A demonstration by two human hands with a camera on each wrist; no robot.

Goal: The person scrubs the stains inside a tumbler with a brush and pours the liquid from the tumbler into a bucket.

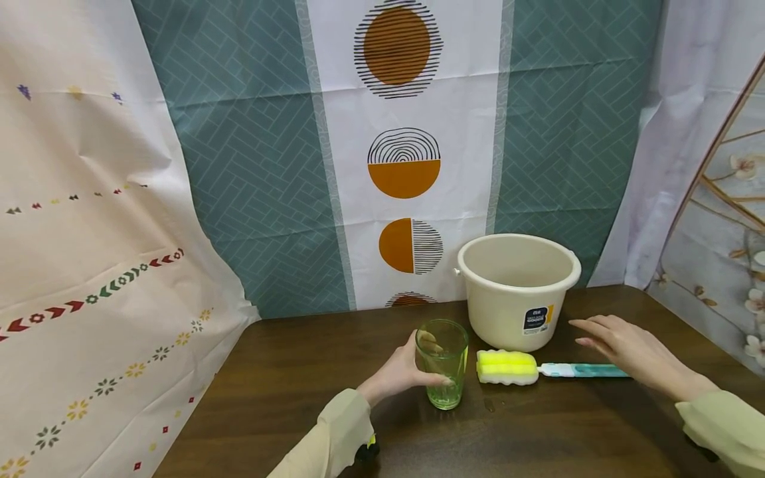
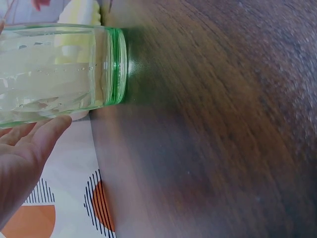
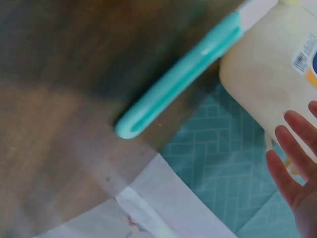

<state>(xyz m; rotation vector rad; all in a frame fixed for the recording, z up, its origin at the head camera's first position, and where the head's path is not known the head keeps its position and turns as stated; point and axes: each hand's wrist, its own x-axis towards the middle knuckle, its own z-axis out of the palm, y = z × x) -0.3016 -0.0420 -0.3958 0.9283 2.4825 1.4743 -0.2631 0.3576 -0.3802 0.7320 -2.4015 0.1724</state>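
Upright over the wooden table stands a clear green drinking glass (image 1: 443, 385), and my left hand (image 1: 399, 372) holds it, thumb in front and fingers round the back. Water drops cling to the glass (image 2: 54, 74) in the left wrist view. To its right lies a sponge bottle brush, with a yellow and white sponge head (image 1: 508, 368) and a white and teal handle (image 1: 588, 370). My right hand (image 1: 630, 348) hovers over the handle's far end, fingers loosely extended and holding nothing. The right wrist view shows the handle (image 3: 178, 82) apart from the fingers (image 3: 293, 146).
A cream bucket (image 1: 514, 318) with a dark label stands behind the brush, close to the back edge of the table (image 1: 299, 385). Patterned cloth (image 1: 257, 166) hangs along the back and both sides. A small wet mark shows before the sponge.
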